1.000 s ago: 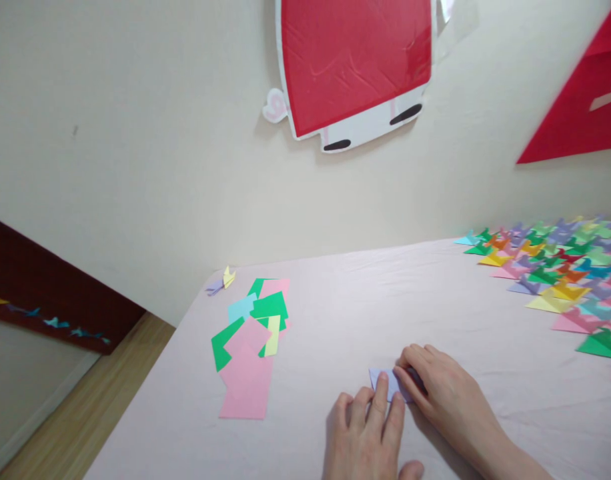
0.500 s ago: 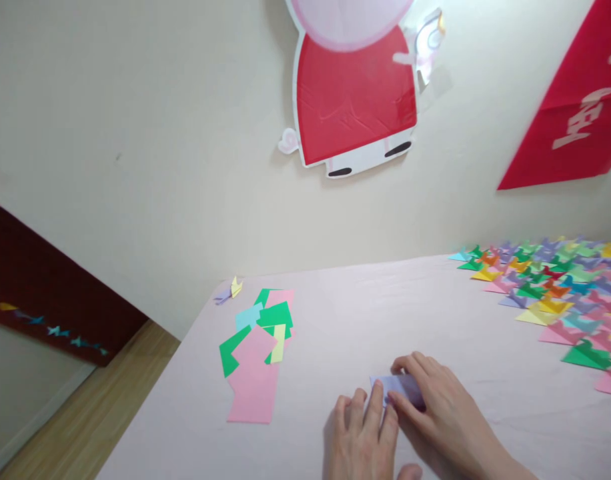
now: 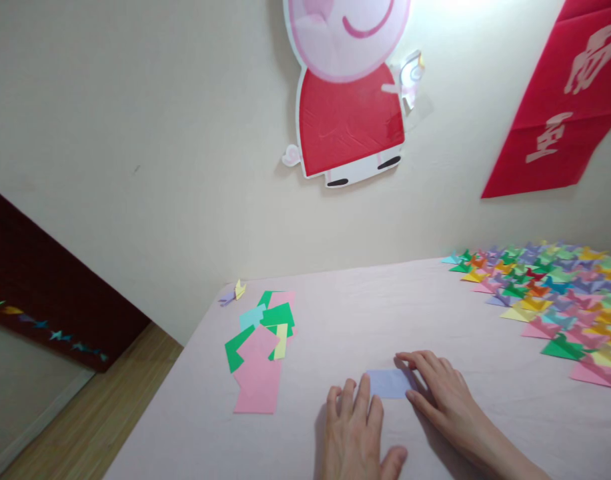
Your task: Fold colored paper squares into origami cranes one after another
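Observation:
A lavender sheet of paper (image 3: 388, 384), a small flat rectangle that looks folded, lies on the pale pink tabletop (image 3: 345, 320) in front of me. My left hand (image 3: 354, 427) rests palm down at its left end, fingers spread, with fingertips at the paper's left edge and lower left corner. At the other end is my right hand (image 3: 443, 393), its thumb and fingers apart around the right edge of the paper. The right fingertips are at or just beside that edge; whether they press on it I cannot tell.
Loose pink, green, blue and yellow paper sheets (image 3: 258, 387) overlap to the left. Two small folded paper figures (image 3: 239, 289) sit at the far left corner. Many colourful folded paper figures (image 3: 560, 287) crowd the right side. A wall (image 3: 210, 167) rises behind the table.
Both hands have spread apart, the left one leftward and the right one off the paper's middle, so more of the lavender paper shows. The whole view has tilted upward a little.

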`<state>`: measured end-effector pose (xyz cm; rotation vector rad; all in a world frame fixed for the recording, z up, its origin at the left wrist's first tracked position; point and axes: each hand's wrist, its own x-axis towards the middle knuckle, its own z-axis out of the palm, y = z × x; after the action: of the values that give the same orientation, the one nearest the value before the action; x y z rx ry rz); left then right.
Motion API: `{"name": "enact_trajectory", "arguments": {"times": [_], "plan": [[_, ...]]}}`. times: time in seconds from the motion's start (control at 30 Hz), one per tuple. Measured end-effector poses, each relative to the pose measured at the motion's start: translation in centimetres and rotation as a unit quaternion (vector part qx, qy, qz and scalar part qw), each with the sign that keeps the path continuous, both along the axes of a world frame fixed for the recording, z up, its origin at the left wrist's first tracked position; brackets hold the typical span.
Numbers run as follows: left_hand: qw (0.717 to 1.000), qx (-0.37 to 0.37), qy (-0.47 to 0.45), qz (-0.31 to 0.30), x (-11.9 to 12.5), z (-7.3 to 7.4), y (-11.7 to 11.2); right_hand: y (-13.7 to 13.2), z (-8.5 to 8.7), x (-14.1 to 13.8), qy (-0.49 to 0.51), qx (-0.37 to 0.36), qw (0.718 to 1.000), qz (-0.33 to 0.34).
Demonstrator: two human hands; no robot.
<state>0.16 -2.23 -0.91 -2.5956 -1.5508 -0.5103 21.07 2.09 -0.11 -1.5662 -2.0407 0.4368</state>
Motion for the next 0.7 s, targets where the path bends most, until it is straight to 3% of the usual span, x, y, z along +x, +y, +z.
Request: {"name": "enact_trajectory", "arguments": {"times": [0.27, 0.37, 0.47, 0.6, 0.7], "plan": [[0.998, 0.056, -0.025, 0.006, -0.8, -0.6, -0.4, 0.3, -0.4, 2.0, 0.092, 0.013, 0.995, 0.019], [0.997, 0.068, -0.031, -0.004, -1.3, -1.1, -0.3, 0.6, 0.3, 1.4, 0.096, 0.016, 0.995, 0.018], [0.997, 0.065, -0.037, 0.03, -1.4, -1.3, 0.2, 0.8, 1.2, -0.2, 0.053, 0.02, 0.997, 0.043], [0.994, 0.028, -0.061, 0.083, -0.8, -0.5, 1.4, 0.9, 1.7, -2.0, 0.015, 0.019, 0.998, 0.056], [0.991, -0.035, -0.098, 0.088, -0.3, 0.8, 2.4, 0.8, 1.5, -2.2, 0.028, 0.019, 0.997, 0.07]]}}
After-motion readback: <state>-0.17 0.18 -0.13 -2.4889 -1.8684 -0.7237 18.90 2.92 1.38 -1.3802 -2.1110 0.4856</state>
